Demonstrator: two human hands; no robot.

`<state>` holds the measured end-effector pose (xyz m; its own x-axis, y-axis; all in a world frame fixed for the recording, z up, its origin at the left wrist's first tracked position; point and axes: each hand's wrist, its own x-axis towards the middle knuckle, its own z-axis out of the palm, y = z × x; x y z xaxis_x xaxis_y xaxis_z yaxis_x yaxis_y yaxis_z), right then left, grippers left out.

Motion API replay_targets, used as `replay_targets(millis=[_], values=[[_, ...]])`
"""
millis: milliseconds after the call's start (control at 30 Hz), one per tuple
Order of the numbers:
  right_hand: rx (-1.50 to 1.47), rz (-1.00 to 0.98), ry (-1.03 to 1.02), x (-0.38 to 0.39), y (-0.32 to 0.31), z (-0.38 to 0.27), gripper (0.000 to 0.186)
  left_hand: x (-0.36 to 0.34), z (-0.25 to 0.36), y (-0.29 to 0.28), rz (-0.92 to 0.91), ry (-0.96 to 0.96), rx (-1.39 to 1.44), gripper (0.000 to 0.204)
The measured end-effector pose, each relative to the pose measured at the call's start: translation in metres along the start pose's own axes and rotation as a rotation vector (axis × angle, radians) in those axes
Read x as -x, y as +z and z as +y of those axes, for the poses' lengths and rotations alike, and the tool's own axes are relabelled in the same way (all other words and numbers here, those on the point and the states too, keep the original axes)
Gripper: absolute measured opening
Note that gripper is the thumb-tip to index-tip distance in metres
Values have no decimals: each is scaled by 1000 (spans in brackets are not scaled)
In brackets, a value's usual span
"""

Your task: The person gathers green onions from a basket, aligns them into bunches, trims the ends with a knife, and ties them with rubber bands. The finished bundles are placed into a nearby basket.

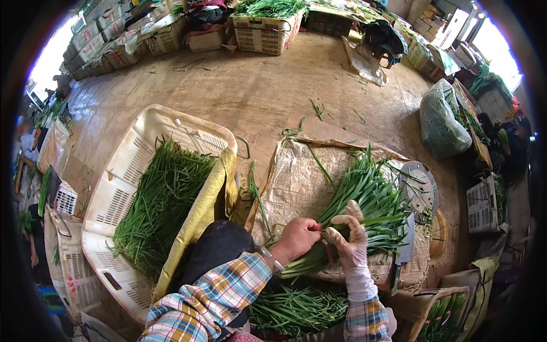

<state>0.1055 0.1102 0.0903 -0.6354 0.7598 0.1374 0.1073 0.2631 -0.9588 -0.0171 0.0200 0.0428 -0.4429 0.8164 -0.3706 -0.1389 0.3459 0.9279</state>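
Observation:
My bare left hand (293,242) pinches at a bundle of long green leafy stems (364,188) on a sack-covered board (285,176). My gloved right hand (347,239) is beside it, thumb and fingers curled at a thin pinkish band (328,256) by the stems, apparently gripping it. A cleaver (404,245) lies at the board's right edge beside a round metal plate with holes (416,185). Loose stems lie on the board and below it, under my arms.
A large white crate (99,216) of greens with yellow sheeting stands left. A crate of banded bundles (433,319) is lower right, a plastic bag of greens (441,119) farther right. More crates line the far side. A person (31,142) is partly visible at the left edge.

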Motion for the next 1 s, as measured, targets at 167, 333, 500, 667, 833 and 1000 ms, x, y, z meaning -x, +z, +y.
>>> replay_targets(millis=[167, 333, 500, 667, 833, 1000], values=[[290, 204, -254, 14, -25, 10, 31, -5, 0, -4, -44, -132, 383, 9], [648, 68, -306, 12, 6, -12, 39, -1, -1, -4, -38, -116, 420, 9], [772, -14, -215, 8, 16, -8, 34, 8, 5, -4, 31, -46, 439, 7], [451, -64, -66, 5, 12, 15, 20, 10, 1, 0, 109, 19, 361, 7], [67, -116, 68, 3, 2, 21, 16, 16, 21, -12, 292, 479, -501, 10], [-170, 107, 23, 8, 14, 24, 17, 11, 16, -20, 240, 707, -467, 14]])
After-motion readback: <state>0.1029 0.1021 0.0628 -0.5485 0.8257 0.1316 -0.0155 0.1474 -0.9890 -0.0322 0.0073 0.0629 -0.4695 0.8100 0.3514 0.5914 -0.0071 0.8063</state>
